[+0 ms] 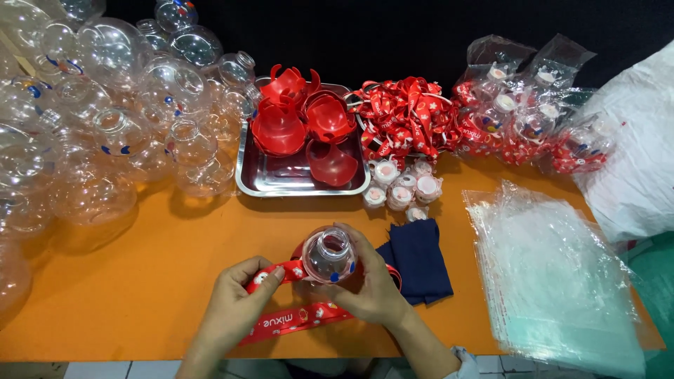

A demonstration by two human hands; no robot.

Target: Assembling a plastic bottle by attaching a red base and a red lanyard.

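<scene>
orange table [140, 281], black backdrop [393, 35]

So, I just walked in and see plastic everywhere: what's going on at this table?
A person holds a clear round bottle over the orange table, right hand cupping it while the left hand pinches a red printed strap at its neck. Behind sit a steel tray of red collars, more empty bottles and small caps.

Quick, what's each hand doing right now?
Left hand: pinching the red strap.
Right hand: closed around the clear round bottle.
</scene>
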